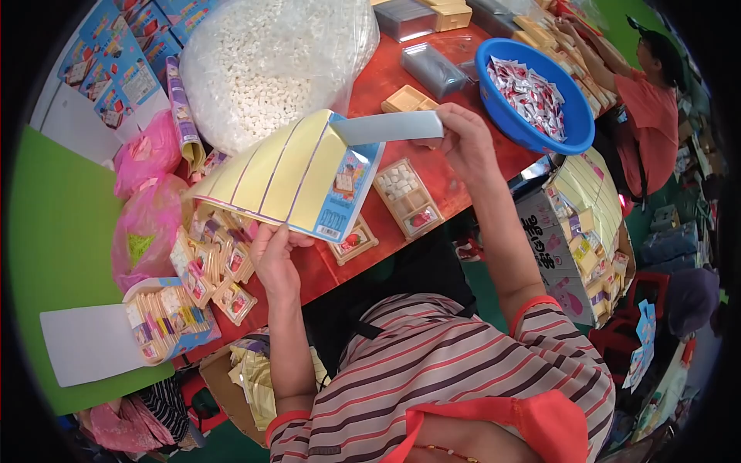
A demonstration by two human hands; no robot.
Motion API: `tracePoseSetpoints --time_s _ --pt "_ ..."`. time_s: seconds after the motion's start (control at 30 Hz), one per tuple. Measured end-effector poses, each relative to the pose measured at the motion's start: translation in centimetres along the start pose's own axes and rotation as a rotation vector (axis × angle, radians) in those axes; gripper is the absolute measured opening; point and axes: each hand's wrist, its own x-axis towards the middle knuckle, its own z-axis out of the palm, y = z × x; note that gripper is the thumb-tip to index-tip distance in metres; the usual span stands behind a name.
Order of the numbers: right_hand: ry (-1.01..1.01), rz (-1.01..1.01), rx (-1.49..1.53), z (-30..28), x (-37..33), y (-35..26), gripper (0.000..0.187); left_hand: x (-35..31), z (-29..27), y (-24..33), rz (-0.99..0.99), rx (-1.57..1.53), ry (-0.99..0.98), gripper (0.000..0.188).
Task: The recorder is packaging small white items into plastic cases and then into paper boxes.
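One view only, worn on the head, looking steeply down over the person's own chest and forearms, which come up from the lower edge. It sits close above the red tabletop point(432, 185), which runs up and to the right. The fisheye bends edges toward a dark rim; another person point(652, 100) sits far top right.

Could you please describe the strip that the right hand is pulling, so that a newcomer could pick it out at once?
Start at the red table and find the yellow sticker sheet that the left hand holds above it. At its upper corner, the right hand pinches a long, narrow strip. It alone is plain grey-blue; the sheet's other strips are yellow.
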Motion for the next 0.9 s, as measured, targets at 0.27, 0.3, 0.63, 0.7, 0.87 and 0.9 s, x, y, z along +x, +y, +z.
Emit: tracePoseSetpoints --time_s 0.27,0.3,0.63,0.7,0.87,0.9 --pt "-0.006 -0.183 -0.107 -2.1 -5.5 -6.0 0.016 0.4 0.6 0.2 -0.02 -0.209 0.045 0.01" --pt "-0.008 -0.184 -0.107 -2.0 -6.4 -6.6 0.016 0.5 0.8 0.2 -0.019 -0.21 0.045 0.01" --pt "0.175 -0.375 -0.049 -2.6 -11.4 -9.6 0.013 6.5 -0.1 4.5 0.4 -0.049 0.125 0.014" --pt "0.237 -0.358 -0.121 -2.0 -12.2 -9.0 0.012 9.2 -3.2 5.3 0.494 0.06 0.143 0.017" --pt "0.198 -0.212 -0.223 1.1 -13.8 -6.5 0.011 11.1 -6.5 5.0 0.351 1.207 0.52 0.048" --pt "0.172 -0.199 -0.276 1.4 -14.1 -5.8 0.011 9.9 -6.3 4.0 0.606 1.24 0.642 0.061"
